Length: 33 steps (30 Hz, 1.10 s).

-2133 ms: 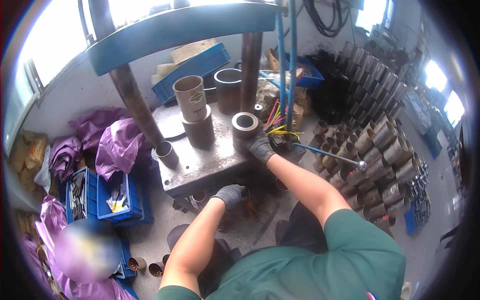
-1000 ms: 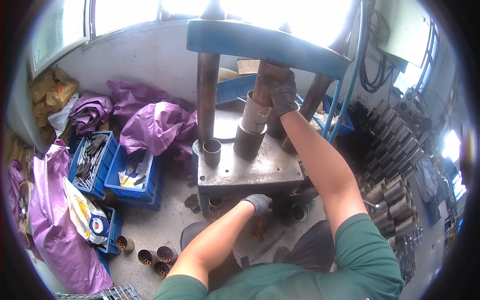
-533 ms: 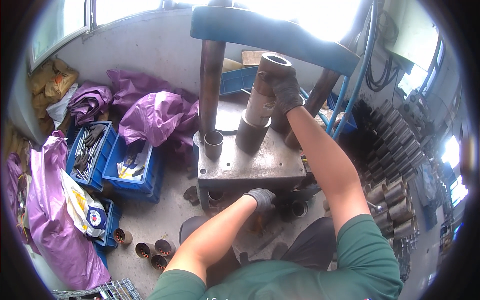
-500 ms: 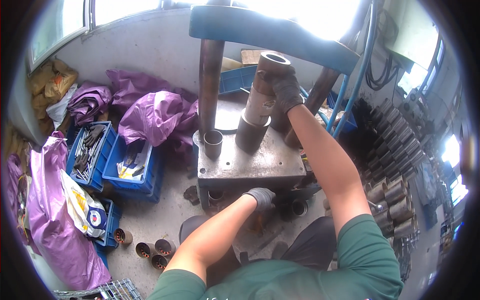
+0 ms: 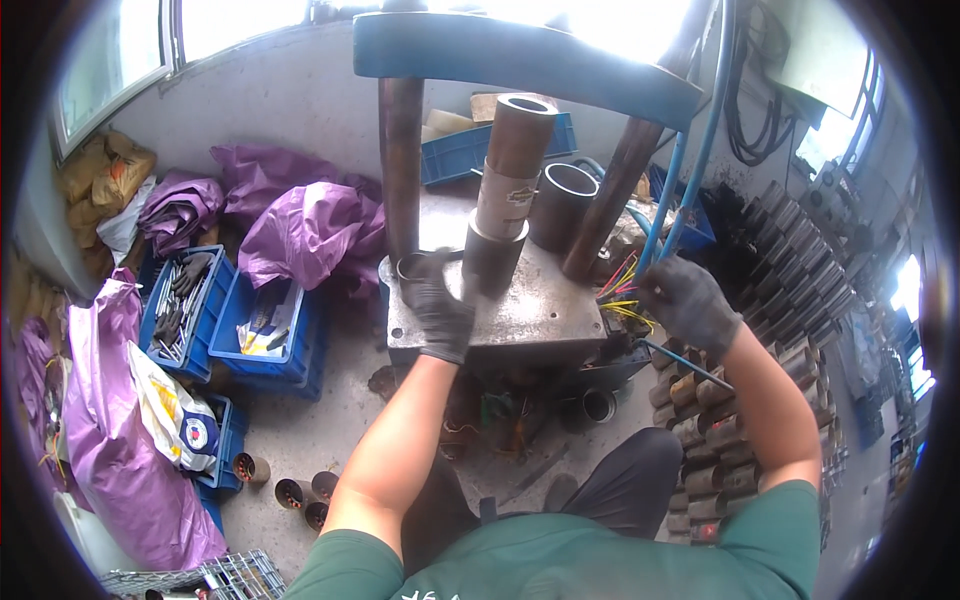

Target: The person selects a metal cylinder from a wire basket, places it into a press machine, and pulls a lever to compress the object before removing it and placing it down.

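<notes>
Along the lower edge, part of a wire-mesh basket is being shown, and beyond it short metal cylinders with reddish contents are standing on the floor. Past the knees, a gloved left hand is being held over the front left of a steel press table; a short steel sleeve is being partly covered by it, and whether the sleeve is being gripped cannot be told. Well apart, a gloved right hand is being held beyond the table's right side, near pink and yellow strands, its fingers bent; whether anything is being clasped cannot be told. Farther back, between the hands, a dark steel collar is being topped by a pale labelled tube, from which a thick-walled steel cylinder is rising. Just behind, a wide steel tube is being flanked by a press column. Overhead, a blue crosshead is spanning the table. Near the wall, pale blocks are being held by a blue crate.
</notes>
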{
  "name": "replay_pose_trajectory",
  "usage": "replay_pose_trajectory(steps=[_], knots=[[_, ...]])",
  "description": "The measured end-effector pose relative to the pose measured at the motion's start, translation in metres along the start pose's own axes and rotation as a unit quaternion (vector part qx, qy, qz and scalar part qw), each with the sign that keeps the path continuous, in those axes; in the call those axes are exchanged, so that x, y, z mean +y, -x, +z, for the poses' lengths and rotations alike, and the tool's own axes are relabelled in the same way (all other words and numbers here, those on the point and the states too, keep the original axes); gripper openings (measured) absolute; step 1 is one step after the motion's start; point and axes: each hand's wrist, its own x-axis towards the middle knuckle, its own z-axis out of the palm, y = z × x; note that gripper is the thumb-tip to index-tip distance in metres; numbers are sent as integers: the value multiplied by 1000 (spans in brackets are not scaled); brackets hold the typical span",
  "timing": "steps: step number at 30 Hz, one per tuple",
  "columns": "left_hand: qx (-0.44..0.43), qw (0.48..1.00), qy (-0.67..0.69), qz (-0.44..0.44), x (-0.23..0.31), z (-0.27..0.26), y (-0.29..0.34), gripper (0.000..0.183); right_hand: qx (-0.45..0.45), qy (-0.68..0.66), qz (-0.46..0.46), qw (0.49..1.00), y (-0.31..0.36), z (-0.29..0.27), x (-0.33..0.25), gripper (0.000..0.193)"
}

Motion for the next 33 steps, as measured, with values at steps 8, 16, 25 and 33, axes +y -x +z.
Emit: replay_pose_trajectory(steps=[8,16,25,33], knots=[[-174,861,-231,-419,-45,-8,-14,92,-218,84,146,961,161,-49,57,28],[-95,903,-226,-353,-62,-7,4,73,160,1,57,985,191,-1,60,15],[52,821,447,-350,-34,-7,20,61,342,80,10,936,95,-26,113,31],[-60,760,555,-332,-25,1,-27,51,258,42,170,950,33,-32,151,51]])
